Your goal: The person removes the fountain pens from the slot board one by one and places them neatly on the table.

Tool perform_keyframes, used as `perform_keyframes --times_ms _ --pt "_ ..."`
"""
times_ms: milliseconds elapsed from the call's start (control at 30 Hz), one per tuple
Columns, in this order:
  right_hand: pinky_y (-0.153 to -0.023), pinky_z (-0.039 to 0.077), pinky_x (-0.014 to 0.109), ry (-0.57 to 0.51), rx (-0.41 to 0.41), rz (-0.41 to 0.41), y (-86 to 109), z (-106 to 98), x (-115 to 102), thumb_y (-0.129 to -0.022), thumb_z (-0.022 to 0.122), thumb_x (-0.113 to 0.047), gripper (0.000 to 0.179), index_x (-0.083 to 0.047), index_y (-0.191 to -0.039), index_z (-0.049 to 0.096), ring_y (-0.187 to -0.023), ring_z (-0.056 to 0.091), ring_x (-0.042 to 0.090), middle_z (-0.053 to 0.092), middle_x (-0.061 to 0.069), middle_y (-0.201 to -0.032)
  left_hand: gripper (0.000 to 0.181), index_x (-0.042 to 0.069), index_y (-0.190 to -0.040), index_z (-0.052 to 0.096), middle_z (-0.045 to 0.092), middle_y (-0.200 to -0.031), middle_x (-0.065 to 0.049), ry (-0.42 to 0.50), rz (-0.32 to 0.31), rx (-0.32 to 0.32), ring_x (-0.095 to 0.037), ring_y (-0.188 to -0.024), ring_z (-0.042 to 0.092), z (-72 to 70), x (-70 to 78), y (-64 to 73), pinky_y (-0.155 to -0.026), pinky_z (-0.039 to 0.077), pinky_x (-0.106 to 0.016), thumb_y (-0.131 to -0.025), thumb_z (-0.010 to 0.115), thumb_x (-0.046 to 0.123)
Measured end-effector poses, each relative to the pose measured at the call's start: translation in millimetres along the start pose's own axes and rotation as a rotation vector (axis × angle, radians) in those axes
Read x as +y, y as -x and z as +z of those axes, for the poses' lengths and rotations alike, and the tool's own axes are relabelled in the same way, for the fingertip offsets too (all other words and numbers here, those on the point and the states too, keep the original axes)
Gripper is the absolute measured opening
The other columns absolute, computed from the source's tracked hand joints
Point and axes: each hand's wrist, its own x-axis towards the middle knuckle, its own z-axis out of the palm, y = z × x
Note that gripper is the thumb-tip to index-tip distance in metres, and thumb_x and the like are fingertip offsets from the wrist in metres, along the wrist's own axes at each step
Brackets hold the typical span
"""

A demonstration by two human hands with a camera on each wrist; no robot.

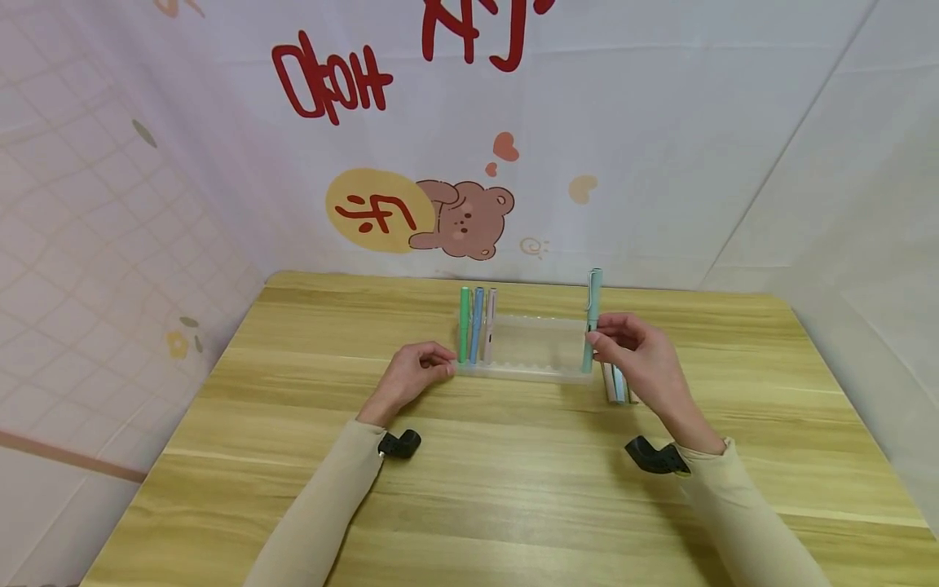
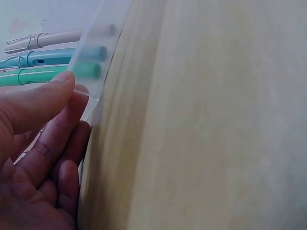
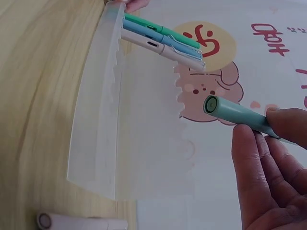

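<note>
At translucent pen rack [image 1: 539,346], right hand [image 1: 645,359] pinches mint-green capped pen [image 1: 595,293], near-upright; left hand [image 1: 413,375] pinches rack's left corner.

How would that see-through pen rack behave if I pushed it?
The pen rack is probably light, since its translucent walls look thin. It seems fairly stiff, its panels looking flat and unbent. A push might swing it, as the left hand pinches only one end.
</note>
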Motion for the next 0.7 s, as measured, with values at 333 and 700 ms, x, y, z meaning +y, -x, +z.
perform_keyframes --times_ms 333,700 --pt "-0.078 0.059 0.027 0.030 0.039 -0.003 8.7 -19.2 9.7 -0.101 0.071 -0.028 0.042 0.004 -0.127 0.063 -0.088 0.072 0.011 0.071 0.004 -0.106 0.014 0.009 -0.108 0.077 0.074 -0.098 -0.002 0.003 -0.005 0.004 -0.016 -0.089 0.066 0.5 -1.8 -1.2 -0.082 0.050 -0.033 -0.095 0.077 0.011" --pt "-0.076 0.059 0.025 0.061 0.080 0.025 17.9 -39.0 19.2 -0.101 0.071 -0.026 0.041 0.004 -0.128 0.062 -0.090 0.072 0.009 0.071 0.000 -0.106 0.013 0.008 -0.108 0.077 0.074 -0.097 -0.003 0.009 0.003 0.009 -0.017 -0.088 0.065 0.7 -0.1 -0.6 -0.082 0.050 -0.034 -0.094 0.077 0.010"
